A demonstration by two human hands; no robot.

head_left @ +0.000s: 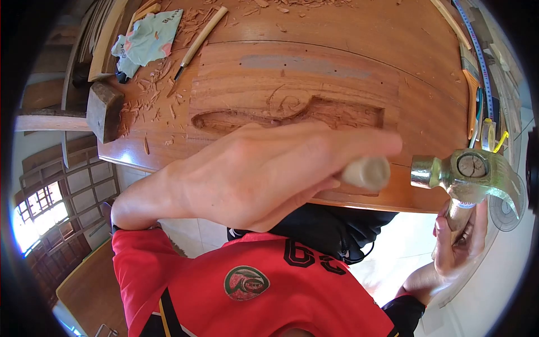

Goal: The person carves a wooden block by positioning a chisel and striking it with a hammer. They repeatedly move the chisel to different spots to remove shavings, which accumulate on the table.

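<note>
Hammer [470, 173]: shiny yellowish hd [486, 168], pale wd hndl [458, 217]

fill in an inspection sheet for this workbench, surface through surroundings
surface: brown wooden table, strewn with reddish wood chips
job's things: flat reddish-brown wooden board with a curved recess carved in; claw hammer with a metal head; pale, round-ended wooden tool handle, its working end hidden
clutter: crumpled pale green printed sheet, slim dark-tipped tool with a pale wooden handle, dark wooden block, blue measuring tape
hands: left hand grips the tool handle above the board; right hand grips the hammer
cables: nothing seen
surroundings: bright barred window, pale tiled floor
</note>
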